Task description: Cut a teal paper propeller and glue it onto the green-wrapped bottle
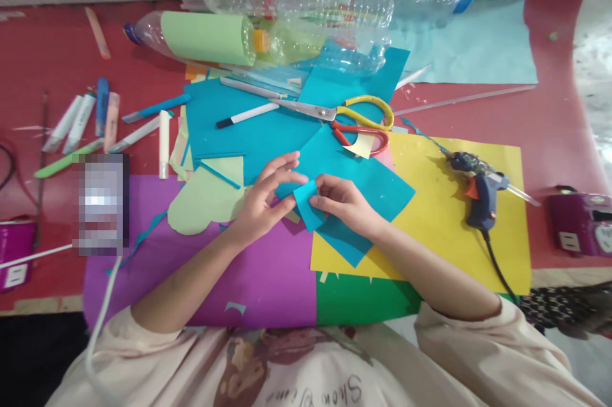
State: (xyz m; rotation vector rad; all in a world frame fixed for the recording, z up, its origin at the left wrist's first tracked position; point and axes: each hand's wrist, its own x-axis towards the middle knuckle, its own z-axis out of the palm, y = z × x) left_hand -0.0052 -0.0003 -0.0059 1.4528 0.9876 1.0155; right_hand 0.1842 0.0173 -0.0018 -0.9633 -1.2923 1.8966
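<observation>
A small folded piece of blue paper [306, 208] is pinched between the thumb and fingers of my right hand [345, 201]. My left hand [264, 201] is at its left side, the thumb tip at the paper's edge and the other fingers spread apart above. Beneath both hands lies a larger blue paper sheet [377, 193], turned at an angle. Beyond them rest scissors [325, 111] with one yellow and one red handle, their blades pointing left. A pale green paper shape [203, 203] with rounded lobes lies left of my left hand.
Several plastic bottles [205, 37] line the back. A glue gun [482, 199] lies on yellow paper [430, 241] at right, its cord running toward me. At left are several markers [79, 123] and a phone-like device [102, 203] with a white cable. Purple paper [268, 286] covers the near side.
</observation>
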